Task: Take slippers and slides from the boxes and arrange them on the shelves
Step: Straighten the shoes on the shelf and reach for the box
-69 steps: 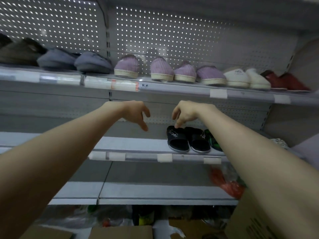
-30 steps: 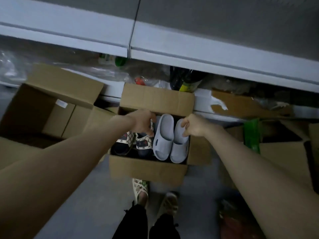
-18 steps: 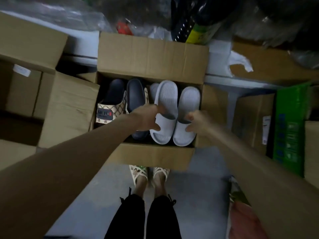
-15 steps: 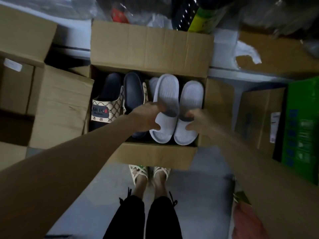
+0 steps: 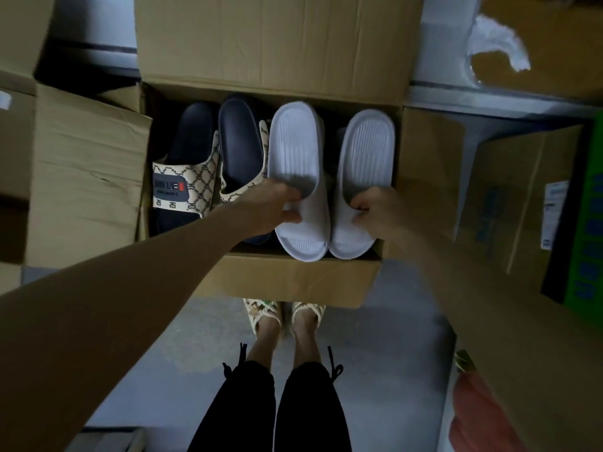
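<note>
Cardboard box (image 5: 293, 282) set on grey floor (image 5: 391, 337) among other cartons (image 5: 81, 174). Inside, white slide (image 5: 293, 141) gripped at strap by left hand (image 5: 270, 207), second white slide (image 5: 365, 151) by right hand (image 5: 378, 210).

grey concrete floor (image 5: 391, 321), pretty dim down here. sitting right on it - an open cardboard box (image 5: 293, 282) in the middle, flaps spread out, with a second cardboard box (image 5: 88, 177) right up against its left side and a third cardboard box (image 5: 509, 197) near on the right. a green carton (image 5: 587, 223) stands against that one. feet in woven sandals (image 5: 264, 316) are planted just in front of the middle box, and a red thing (image 5: 473, 419) lies at the lower right - can't tell what it is.
</note>
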